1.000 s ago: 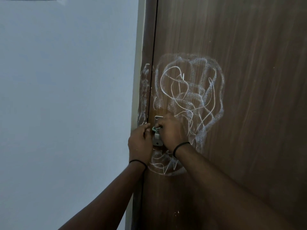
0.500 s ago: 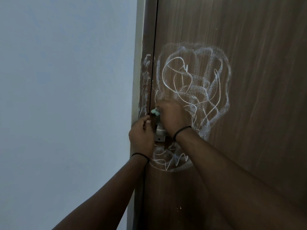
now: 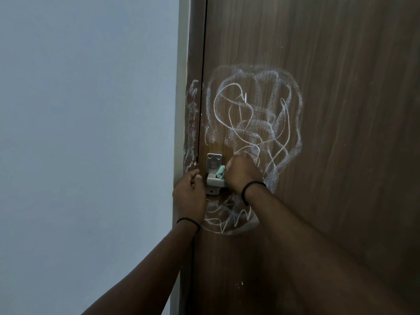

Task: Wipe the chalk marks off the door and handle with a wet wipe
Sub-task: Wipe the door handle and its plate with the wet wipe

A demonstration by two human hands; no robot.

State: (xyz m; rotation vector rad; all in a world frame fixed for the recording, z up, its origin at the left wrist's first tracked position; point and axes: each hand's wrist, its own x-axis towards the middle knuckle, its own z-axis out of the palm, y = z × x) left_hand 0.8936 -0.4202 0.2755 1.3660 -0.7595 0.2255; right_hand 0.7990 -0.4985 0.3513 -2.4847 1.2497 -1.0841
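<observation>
1. Right, no containers here; your right hand (image 3: 241, 172) has its fingers curled round a bunched pale green wet wipe (image 3: 220, 172), pressing it on the metal handle (image 3: 214, 176) at the door's left edge.
2. Your left hand (image 3: 189, 196) sits at the seam between the door frame (image 3: 193, 64) and the door (image 3: 341, 87), just left of the handle, fingers curled with the thumb tip up; I cannot tell whether it grips anything or what it touches.
3. Chalk marks (image 3: 254, 114): a big white scribble with a smudged outline on the door above and right of the handle, a smaller patch of zigzags below it, and pale smears up the frame.
4. A small bare brown patch lies just above the handle plate, with chalk all round it.
5. Against half a second ago: your right hand has dropped from above the plate back to the handle's middle, so the plate's top with its two screws shows again; your left hand has barely shifted.
6. The chalk scribble looks the same as before.
7. Around: a plain pale wall (image 3: 86, 133) fills the left; a dark band rings each wrist.
8. Your right hand and forearm hide the handle's right end and part of the lower chalk.
</observation>
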